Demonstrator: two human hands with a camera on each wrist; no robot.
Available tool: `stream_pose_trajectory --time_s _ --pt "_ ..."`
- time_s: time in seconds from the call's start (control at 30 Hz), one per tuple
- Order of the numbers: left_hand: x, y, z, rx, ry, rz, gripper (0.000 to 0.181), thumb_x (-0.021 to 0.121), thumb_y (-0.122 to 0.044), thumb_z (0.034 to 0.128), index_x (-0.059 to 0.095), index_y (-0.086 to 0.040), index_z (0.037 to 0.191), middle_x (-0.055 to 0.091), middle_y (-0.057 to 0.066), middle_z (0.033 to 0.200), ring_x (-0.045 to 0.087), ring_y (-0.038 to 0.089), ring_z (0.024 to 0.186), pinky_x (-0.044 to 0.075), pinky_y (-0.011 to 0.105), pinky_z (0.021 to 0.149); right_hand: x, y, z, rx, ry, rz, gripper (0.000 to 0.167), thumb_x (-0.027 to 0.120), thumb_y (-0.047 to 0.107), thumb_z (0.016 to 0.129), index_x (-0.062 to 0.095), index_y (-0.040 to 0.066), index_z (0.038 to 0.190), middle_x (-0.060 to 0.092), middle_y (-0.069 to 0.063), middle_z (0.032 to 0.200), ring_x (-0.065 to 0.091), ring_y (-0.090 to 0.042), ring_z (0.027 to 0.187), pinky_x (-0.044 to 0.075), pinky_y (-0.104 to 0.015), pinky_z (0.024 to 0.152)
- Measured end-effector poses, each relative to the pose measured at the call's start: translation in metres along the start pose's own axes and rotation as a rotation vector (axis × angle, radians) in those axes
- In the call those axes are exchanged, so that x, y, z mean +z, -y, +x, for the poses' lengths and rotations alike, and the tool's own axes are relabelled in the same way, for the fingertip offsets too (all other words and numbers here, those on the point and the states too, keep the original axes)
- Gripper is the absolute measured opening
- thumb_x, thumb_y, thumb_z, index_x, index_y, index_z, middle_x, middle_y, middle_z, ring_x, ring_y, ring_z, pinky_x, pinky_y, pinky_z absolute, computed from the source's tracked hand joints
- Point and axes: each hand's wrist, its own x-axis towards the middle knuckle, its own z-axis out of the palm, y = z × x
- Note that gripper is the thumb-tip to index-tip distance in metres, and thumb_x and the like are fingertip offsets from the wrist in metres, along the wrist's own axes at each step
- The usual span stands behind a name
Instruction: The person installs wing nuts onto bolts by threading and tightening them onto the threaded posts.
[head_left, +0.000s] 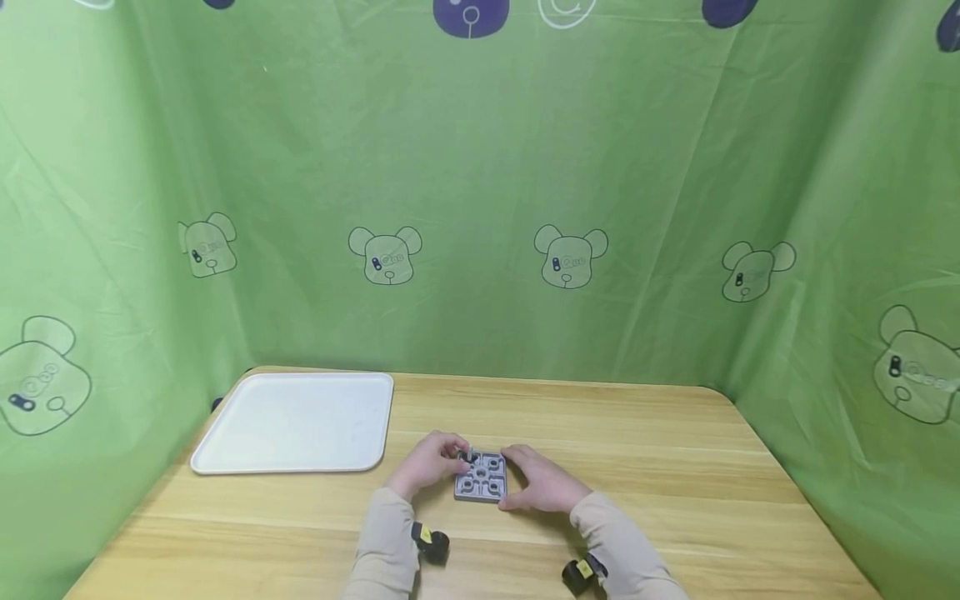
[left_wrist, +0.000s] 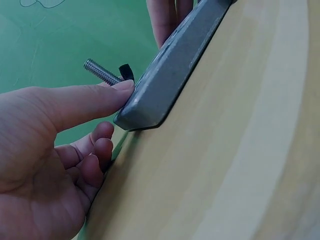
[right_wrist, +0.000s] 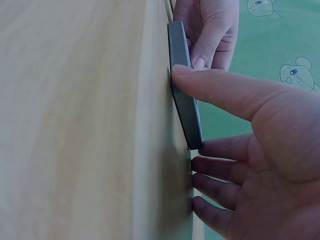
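Note:
A square grey metal plate (head_left: 481, 498) with recessed slots lies on the table between the two hands. A threaded bolt (left_wrist: 102, 71) sticks up at its far left corner, with a small black piece (left_wrist: 126, 72) beside it. My left hand (head_left: 430, 463) pinches at the foot of the bolt with thumb and index finger; the other fingers are curled below. The right hand (head_left: 550, 482) holds the plate's right side, thumb (right_wrist: 187, 75) on the near corner and index finger at the far one. The left fingertips partly hide the bolt's base.
A white tray (head_left: 296, 423) lies at the table's back left. The wooden table (head_left: 600, 417) is backed and flanked by green curtains (head_left: 480, 167) with bear prints. Each wrist wears a small black camera (head_left: 433, 546).

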Motion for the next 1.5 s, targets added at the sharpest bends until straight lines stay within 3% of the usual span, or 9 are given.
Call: stream_pose_trajectory --time_s 0.3,0.5,0.63,1.13,1.5 --pt "0.0 -0.003 -0.002 0.012 0.003 0.001 0.026 0.073 -0.01 0.081 0.07 -0.007 0.107 0.057 0.008 0.092 0.049 0.016 0.083 0.041 0.029 0.073 0.0 0.0 0.0 -0.003 0.0 -0.011 0.095 0.082 0.039 0.071 0.038 0.0 0.145 0.041 -0.022 0.149 0.042 -0.043 0.135 0.033 -0.061 0.109" --pt "0.0 0.003 -0.001 -0.028 -0.008 -0.123 0.029 0.075 -0.008 0.0786 0.063 -0.004 0.105 0.057 0.009 0.091 0.05 0.015 0.077 0.044 0.026 0.068 0.0 -0.001 0.0 -0.004 -0.001 -0.01 0.095 0.082 0.038 0.071 0.038 -0.001 0.145 0.042 -0.023 0.148 0.043 -0.043 0.134 0.033 -0.061 0.109" --pt "-0.001 0.008 0.0 -0.049 -0.014 -0.157 0.028 0.075 -0.008 0.0775 0.059 -0.002 0.1 0.057 0.008 0.091 0.049 0.016 0.079 0.043 0.027 0.071 0.0 0.0 0.0 -0.004 0.0 -0.006 0.094 0.082 0.038 0.071 0.038 -0.001 0.145 0.042 -0.023 0.147 0.043 -0.043 0.134 0.033 -0.061 0.11" --pt "-0.001 0.003 0.0 -0.017 0.003 -0.083 0.03 0.077 -0.012 0.0766 0.068 -0.005 0.104 0.057 0.007 0.092 0.049 0.016 0.083 0.041 0.028 0.074 -0.002 0.003 -0.002 -0.013 -0.004 -0.006 0.094 0.082 0.036 0.071 0.039 -0.003 0.144 0.042 -0.025 0.147 0.043 -0.044 0.133 0.033 -0.061 0.11" --pt "0.0 0.002 0.001 0.019 0.005 0.014 0.021 0.073 -0.013 0.0824 0.071 -0.006 0.102 0.057 0.006 0.088 0.049 0.015 0.083 0.04 0.028 0.072 -0.001 0.001 0.0 -0.011 -0.005 -0.015 0.094 0.082 0.038 0.071 0.039 -0.002 0.144 0.042 -0.024 0.147 0.044 -0.044 0.133 0.034 -0.061 0.109"
